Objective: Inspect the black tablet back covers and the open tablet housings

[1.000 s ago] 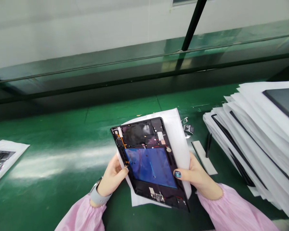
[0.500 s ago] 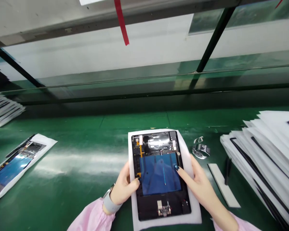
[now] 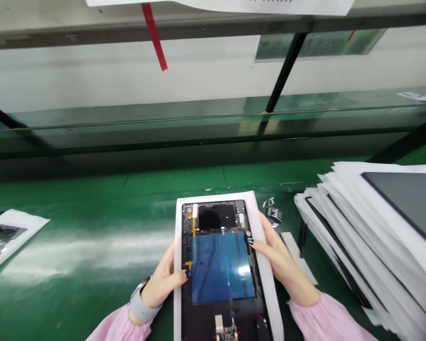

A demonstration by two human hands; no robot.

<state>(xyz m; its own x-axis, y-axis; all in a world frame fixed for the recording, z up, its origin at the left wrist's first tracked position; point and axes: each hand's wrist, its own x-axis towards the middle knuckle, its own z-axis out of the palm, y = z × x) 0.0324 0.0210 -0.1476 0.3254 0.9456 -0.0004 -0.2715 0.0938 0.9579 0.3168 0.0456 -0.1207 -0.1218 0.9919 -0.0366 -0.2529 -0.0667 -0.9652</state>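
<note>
The left hand (image 3: 159, 279) and right hand (image 3: 280, 258) held a black tablet frame (image 3: 216, 218) with a blue panel (image 3: 222, 267) showing. It lay on a white foam sheet (image 3: 179, 227) on the green tabletop (image 3: 92, 208). The fingers (image 3: 250, 241) pinched its side edges. Its inside parts were bare, with no cover on. A pile of foam-wrapped sheets (image 3: 362, 237) sat to the right, just beside it.

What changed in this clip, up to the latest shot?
The open tablet housing, on its white foam sheet, turned from tilted to square in view. The right hand's index fingertip moved off the blue panel to just beside it. The left hand kept hold of the housing's edge. The stack of sheets looks unchanged.
</note>
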